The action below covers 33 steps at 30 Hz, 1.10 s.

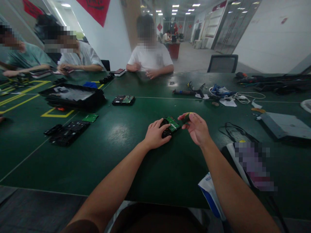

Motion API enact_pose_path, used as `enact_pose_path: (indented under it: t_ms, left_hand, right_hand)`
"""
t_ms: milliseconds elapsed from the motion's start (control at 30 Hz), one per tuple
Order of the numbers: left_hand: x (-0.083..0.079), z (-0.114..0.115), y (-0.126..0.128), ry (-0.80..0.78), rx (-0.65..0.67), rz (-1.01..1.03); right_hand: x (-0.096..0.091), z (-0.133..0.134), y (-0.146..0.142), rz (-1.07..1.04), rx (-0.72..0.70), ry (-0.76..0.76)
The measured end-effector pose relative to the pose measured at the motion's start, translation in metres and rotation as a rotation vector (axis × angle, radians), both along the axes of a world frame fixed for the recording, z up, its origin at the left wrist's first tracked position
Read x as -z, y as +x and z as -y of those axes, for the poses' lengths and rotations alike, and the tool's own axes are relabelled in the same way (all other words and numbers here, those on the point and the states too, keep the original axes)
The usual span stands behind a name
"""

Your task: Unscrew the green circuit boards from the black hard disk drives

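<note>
A black hard drive with a green circuit board [173, 123] lies on the green table in front of me. My left hand [156, 134] grips it from the left, fingers over its top and thumb along the near side, covering part of it. Just right of the drive, my right hand [196, 127] is raised and closed around a screwdriver [186, 118] with a dark and yellow handle. The screwdriver's shaft and tip cannot be made out. Further off to the left, another opened drive [123, 100] rests on the tabletop.
Black plastic parts [70, 132], a loose green board [90, 117] and a black tray [73, 95] lie left. At right are a grey metal box [286, 125], cables [247, 96] and a power tool [186, 92]. Several people sit across the table [116, 161].
</note>
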<state>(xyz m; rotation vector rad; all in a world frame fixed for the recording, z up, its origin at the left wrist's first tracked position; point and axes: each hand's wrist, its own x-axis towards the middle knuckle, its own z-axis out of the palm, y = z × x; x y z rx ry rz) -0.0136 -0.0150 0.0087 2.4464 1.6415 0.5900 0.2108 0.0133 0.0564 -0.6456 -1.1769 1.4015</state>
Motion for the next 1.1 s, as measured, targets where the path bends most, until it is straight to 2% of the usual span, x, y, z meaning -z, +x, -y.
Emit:
enact_pose_path:
  t_ms: [400, 667, 933, 1100]
  left_hand:
    - [0.0, 0.0, -0.0006, 0.009, 0.005, 0.015]
    - [0.0002, -0.0001, -0.0003, 0.01, 0.01, 0.021]
    - [-0.0002, -0.0004, -0.0004, 0.006, 0.001, 0.024]
    - [-0.0025, 0.0003, -0.0003, -0.007, 0.002, 0.004]
  right_hand:
    - [-0.0003, -0.0028, -0.0002, -0.048, -0.01, -0.061]
    - [-0.0019, 0.0002, 0.0005, 0.019, 0.045, 0.005]
    - [0.0014, -0.0018, -0.0001, -0.048, 0.038, 0.013]
    - [0.0008, -0.004, 0.0009, -0.07, 0.044, -0.045]
